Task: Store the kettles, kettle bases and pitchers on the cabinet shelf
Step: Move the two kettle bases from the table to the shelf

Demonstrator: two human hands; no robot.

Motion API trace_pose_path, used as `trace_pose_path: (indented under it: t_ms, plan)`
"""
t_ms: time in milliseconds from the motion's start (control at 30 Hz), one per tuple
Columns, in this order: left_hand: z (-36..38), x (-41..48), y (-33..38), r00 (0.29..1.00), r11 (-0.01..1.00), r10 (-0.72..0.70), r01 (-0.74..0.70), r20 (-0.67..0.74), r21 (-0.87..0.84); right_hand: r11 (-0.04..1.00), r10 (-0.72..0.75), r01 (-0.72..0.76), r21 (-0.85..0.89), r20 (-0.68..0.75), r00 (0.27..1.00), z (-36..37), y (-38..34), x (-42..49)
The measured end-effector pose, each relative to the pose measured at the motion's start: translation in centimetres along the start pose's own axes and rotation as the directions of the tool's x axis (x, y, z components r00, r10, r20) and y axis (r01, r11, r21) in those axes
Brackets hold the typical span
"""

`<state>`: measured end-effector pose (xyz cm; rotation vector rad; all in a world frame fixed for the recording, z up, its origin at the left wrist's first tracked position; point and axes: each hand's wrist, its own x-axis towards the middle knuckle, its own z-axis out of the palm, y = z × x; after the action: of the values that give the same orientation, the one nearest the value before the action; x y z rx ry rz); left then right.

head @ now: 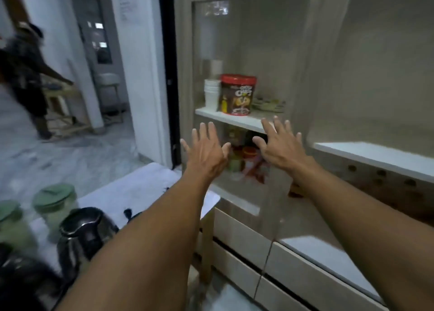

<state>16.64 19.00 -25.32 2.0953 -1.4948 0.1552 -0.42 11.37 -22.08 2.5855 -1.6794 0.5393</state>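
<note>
Both hands are up in front of the cabinet (244,231): the left hand (206,153) and the right hand (280,147) are side by side, backs to the camera and palms toward the glass door (258,40). All the fingers are straight and spread, and neither hand is holding anything. Fingertips on the pane or just short of it? Can't tell.

Behind the glass, the white shelf (225,117) runs just above the hands. A stack of paper cups (212,94) stands at its left end, with a red-lidded tub (237,94) right beside them. A low pile of plates (270,104) sits toward the right end. One level down, some blurred jars (249,153) show between the two hands.

At lower left, the white-clothed table (131,188) carries the task's things, well apart from the cabinet shelf. A steel kettle (84,235) stands toward the table's near edge, just beside the left forearm. A green-lidded pitcher (55,202) is behind it, and a second pitcher (9,219) is out at the left edge. At the near left corner there's something dark, too blurred to name.

Far left, through the doorway, a person (25,75) in dark clothes leans over a low wooden stand
</note>
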Motion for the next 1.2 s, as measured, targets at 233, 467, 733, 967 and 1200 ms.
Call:
trace_pose_path:
  t_ms: [233, 467, 733, 967, 1200]
  plan:
    - [3.4, -1.7, -8.9, 0.905, 0.9, -0.404, 0.42, -0.135, 0.12, 0.927, -0.375, 0.359, 0.106, 0.235, 0.897, 12.0, -6.7, 4.8]
    - [9.1, -8.5, -11.5, 0.694, 0.684, -0.694, 0.718, -0.19, 0.126, 0.814, -0.574, 0.541, 0.212, 0.444, 0.688, 21.7, -7.7, 6.1]
    - [17.4, -9.9, -16.4, 0.573, 0.574, -0.803, 0.818, -0.165, 0.045, 0.857, -0.515, 0.44, 0.27, 0.505, 0.693, 32.5, -8.2, 7.1]
    - [24.3, -7.6, -22.3, 0.434, 0.435, -0.889, 0.9, -0.146, 0.026, 0.897, -0.442, 0.385, 0.218, 0.479, 0.759, 40.8, -9.1, 9.8]
    - [26.6, -6.1, -25.0, 0.307, 0.302, -0.95, 0.95, -0.063, 0.072, 0.911, -0.407, 0.323, 0.255, 0.442, 0.799, 45.2, -9.5, 9.9]
